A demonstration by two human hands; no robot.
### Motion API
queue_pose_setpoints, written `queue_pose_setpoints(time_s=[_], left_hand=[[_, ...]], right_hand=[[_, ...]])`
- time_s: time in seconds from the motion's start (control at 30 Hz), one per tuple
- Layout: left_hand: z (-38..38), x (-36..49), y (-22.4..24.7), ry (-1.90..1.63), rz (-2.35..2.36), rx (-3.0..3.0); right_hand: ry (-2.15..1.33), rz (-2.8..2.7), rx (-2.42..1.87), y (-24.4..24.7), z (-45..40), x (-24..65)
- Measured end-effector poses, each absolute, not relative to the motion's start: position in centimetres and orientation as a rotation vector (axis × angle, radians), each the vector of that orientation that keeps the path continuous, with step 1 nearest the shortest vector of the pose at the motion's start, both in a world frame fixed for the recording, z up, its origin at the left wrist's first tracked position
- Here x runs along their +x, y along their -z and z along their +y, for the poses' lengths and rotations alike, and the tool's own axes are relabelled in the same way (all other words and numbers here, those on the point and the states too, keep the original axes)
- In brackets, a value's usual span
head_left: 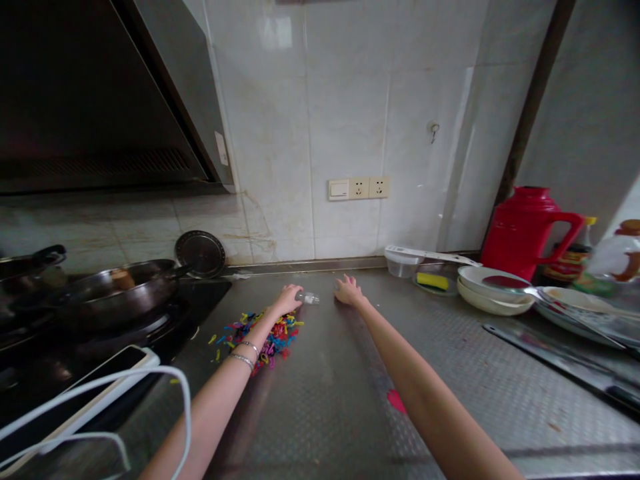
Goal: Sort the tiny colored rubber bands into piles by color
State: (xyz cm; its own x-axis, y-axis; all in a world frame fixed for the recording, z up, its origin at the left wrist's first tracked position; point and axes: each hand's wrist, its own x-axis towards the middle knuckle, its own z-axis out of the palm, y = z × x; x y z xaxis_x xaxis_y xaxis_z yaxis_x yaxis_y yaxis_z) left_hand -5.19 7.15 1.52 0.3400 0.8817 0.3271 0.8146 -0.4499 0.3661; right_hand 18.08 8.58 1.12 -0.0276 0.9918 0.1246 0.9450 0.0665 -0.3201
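Observation:
My left hand (287,299) has its fingers around the near end of a small clear bottle (310,299), which lies on its side on the metal counter. Under and beside my left forearm is a spread pile of small colourful pieces (273,340), in red, blue, yellow and pink. My right hand (349,291) rests on the counter to the right of the bottle, apart from it, with some fingers raised; whether anything small is under it cannot be seen. A pink item (397,401) lies beside my right forearm.
At left are a pan (130,293) on the stove and a white device (115,387) with a cable. At right stand a plastic tub (401,263), a yellow sponge (433,281), bowls (493,297), a knife (550,360) and a red thermos (520,233).

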Motion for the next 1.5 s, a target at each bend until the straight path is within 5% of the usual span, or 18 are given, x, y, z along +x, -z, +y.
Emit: queue_pose_setpoints(time_s=[0.5,0.77,1.5], left_hand=[[5.5,-7.6,-2.5,-1.348,1.386,1.85],[1.5,-6.7,-5.0,-1.132,1.083,1.555],[-1.0,-6.1,-5.7,-0.905,0.512,1.041]], right_hand=[[-0.31,-1.669,-1.657,-1.6,9.9,19.7],[-1.127,-1.191,-0.667,-6.7,6.5,11.1],[-1.478,-1.417,-0.38,-11.2,1.7,12.5]])
